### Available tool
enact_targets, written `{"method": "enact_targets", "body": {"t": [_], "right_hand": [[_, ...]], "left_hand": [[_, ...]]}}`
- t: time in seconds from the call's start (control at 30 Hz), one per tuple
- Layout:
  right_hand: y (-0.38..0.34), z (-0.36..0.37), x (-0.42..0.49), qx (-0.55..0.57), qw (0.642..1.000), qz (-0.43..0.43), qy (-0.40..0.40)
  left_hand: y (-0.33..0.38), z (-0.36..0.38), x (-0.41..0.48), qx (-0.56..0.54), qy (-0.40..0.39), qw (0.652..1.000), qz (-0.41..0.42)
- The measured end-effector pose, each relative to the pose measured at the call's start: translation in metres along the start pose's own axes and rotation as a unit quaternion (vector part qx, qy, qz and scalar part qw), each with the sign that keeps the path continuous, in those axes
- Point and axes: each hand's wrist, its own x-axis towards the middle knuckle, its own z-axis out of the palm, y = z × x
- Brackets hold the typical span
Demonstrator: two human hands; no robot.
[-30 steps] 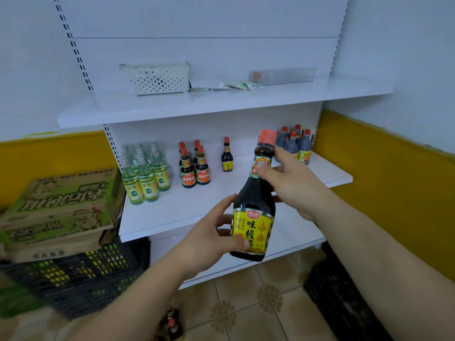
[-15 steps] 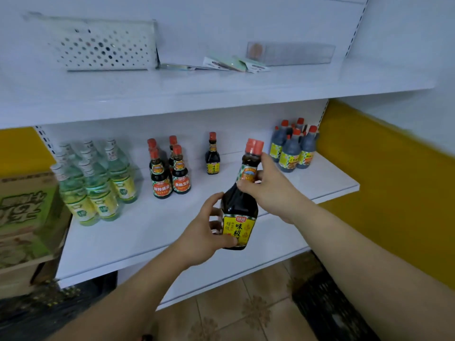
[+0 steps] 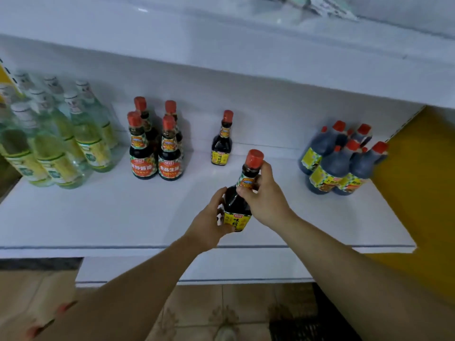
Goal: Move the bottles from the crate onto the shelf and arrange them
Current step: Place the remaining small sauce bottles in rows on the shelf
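A dark sauce bottle [image 3: 235,201] with a red cap and yellow label is held over the front middle of the white shelf [image 3: 123,217]. My left hand [image 3: 209,222] grips its lower body and my right hand [image 3: 266,195] grips its neck. Whether its base touches the shelf is hidden. A matching small bottle [image 3: 221,141] stands alone behind it.
Several clear green-labelled bottles [image 3: 56,141] stand at the shelf's left, several dark red-labelled bottles [image 3: 155,143] left of centre, several dark jugs [image 3: 342,161] at right. An upper shelf [image 3: 246,52] overhangs. A dark crate [image 3: 310,328] sits on the tiled floor, a cardboard box [image 3: 37,299] lower left.
Both hands carried the bottle forward and down over the shelf. The camera moved closer to the shelf, so the bottles look larger.
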Motion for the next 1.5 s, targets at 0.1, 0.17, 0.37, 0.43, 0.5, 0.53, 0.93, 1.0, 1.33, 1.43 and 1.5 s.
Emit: {"method": "enact_targets", "body": {"t": [0.1,0.17,0.37,0.43,0.5,0.53,0.93,1.0,1.33,1.43,1.5], "right_hand": [[0.023,0.002,0.021,0.0,1.0,-0.008,-0.018],[0.036,0.007,0.033,-0.003,0.999,-0.021,-0.027],[0.069,0.024,0.053,0.003,0.999,-0.029,-0.019],[0.074,0.027,0.059,0.008,0.999,-0.043,-0.007],[0.078,0.029,0.064,0.013,0.998,-0.059,0.001],[0.079,0.029,0.067,0.013,0.998,-0.066,0.004],[0.109,0.035,0.131,-0.009,0.99,-0.135,0.044],[0.113,0.034,0.147,-0.007,0.988,-0.142,0.054],[0.122,0.028,0.222,-0.025,0.982,-0.169,0.08],[0.123,0.025,0.235,-0.03,0.982,-0.169,0.084],[0.124,0.025,0.242,-0.029,0.981,-0.168,0.09]], "left_hand": [[-0.017,0.014,0.022,0.01,0.025,0.999,-0.024],[-0.026,0.019,0.034,0.02,0.038,0.999,-0.03],[-0.056,0.027,0.06,0.048,0.045,0.997,-0.039],[-0.065,0.029,0.069,0.054,0.059,0.997,-0.023],[-0.071,0.031,0.076,0.056,0.075,0.996,-0.005],[-0.073,0.031,0.08,0.057,0.08,0.995,0.001],[-0.095,0.026,0.145,0.158,0.154,0.974,0.051],[-0.097,0.026,0.159,0.176,0.19,0.965,0.048],[-0.094,0.016,0.221,0.139,0.302,0.943,0.005],[-0.09,0.022,0.23,0.155,0.324,0.933,-0.003],[-0.088,0.024,0.234,0.186,0.342,0.921,-0.009]]}}
